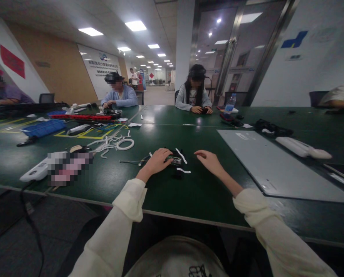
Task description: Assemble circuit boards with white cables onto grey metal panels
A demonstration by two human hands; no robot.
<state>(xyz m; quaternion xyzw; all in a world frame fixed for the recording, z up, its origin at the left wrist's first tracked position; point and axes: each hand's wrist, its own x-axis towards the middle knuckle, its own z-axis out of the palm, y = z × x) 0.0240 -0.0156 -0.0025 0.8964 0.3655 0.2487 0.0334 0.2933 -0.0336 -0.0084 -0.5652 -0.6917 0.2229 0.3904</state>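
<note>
Here, a small circuit board [176, 160] sits on the green bench [166, 196], in from the near edge and about midway along the stretch in front of the person. Its long axis runs roughly left to right, more or less in line with that near edge; the right end points towards the right hand [210, 162], while the left end is hidden under the left hand [158, 161]. The board's visible part is a narrow dark oblong with pale, shiny marks; finer detail is too small to read, and whether it lies quite flat I cannot tell.

The left hand arches over the board with fingers bent and thumb at its front side; whether it grips or merely steadies it is unclear. The right hand hovers to the right, apart from the board, fingers loosely curled and thumb near the fingertips; I cannot tell whether anything tiny is between them.

One white strip [181, 156] slants just beyond the board's right end, and another white strip [183, 170] lies nearer the bench's near edge, beside a small black piece [177, 174]. A thin cable [130, 161] stretches out left of the left hand. Further right, a grey panel [278, 165] lies flat, its near left corner towards the bench's near edge.
</note>
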